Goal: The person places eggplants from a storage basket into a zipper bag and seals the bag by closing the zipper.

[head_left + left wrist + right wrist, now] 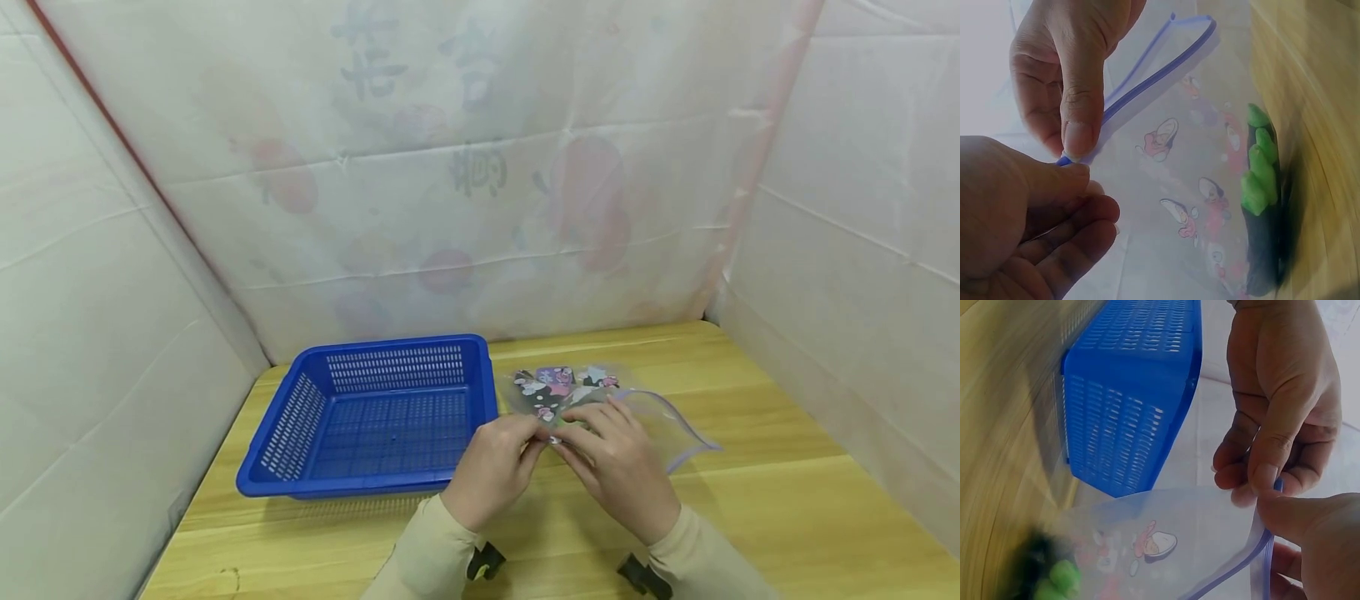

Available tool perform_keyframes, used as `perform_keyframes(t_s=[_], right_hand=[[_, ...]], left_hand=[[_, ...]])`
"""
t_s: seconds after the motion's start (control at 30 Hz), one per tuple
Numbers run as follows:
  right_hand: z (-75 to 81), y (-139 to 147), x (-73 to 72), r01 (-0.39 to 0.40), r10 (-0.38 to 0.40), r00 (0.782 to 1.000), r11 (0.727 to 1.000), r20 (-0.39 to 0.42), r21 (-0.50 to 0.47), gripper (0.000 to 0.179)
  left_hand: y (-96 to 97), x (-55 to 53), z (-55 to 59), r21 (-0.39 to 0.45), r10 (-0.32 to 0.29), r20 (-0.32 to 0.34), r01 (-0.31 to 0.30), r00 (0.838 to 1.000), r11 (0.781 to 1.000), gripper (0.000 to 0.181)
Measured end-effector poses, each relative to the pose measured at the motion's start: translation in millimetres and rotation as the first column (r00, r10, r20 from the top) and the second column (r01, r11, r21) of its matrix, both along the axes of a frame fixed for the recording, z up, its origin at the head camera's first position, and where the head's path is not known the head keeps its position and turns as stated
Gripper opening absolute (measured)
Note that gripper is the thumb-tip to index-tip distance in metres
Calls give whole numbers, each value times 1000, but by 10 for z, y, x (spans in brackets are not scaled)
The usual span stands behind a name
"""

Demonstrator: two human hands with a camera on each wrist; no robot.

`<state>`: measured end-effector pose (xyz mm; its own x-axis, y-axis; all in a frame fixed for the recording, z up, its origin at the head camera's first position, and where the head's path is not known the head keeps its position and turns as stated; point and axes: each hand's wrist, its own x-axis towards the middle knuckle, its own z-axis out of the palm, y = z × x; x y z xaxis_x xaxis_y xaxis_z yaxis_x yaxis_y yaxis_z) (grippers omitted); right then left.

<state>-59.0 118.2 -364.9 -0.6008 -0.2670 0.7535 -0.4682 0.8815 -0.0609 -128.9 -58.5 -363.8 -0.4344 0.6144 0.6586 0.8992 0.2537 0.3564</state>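
Observation:
A translucent zip bag printed with cartoon figures stands over the wooden table, its mouth edged by a purple zip strip. One end of that strip is pinched by my left hand, thumb against fingers. Beside it, nearly touching, my right hand pinches the strip too. Past both hands the strip parts into two lines, leaving a gap at the mouth. At the bag's bottom lie lumpy green pieces and a dark item; their kind is unclear.
Left of the hands, a blue plastic basket with slotted walls stands on the wooden table. White printed cloth hangs behind the table, and plain white cloth walls rise at either side.

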Motion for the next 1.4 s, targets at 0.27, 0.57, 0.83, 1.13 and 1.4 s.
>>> perform_keyframes(t_s=[0.27,0.57,0.83,1.13,1.4], right_hand=[[6,13,5,17,-17,1000,1000,18,3,35],[16,29,10,24,-24,999,1000,34,11,31],[25,40,15,27,-28,999,999,40,19,30],[44,67,16,15,-16,1000,1000,25,22,29],[81,95,26,33,-35,998,999,50,34,28]], left_hand=[[-18,0,33,-23,-15,22,16,1000,1000,7],[-36,-10,47,-35,-32,53,34,998,999,7],[-50,-20,67,-50,-35,53,38,998,998,8],[-45,-40,57,-41,-44,22,45,999,998,6],[-55,-44,85,-35,-40,59,43,997,998,7]])
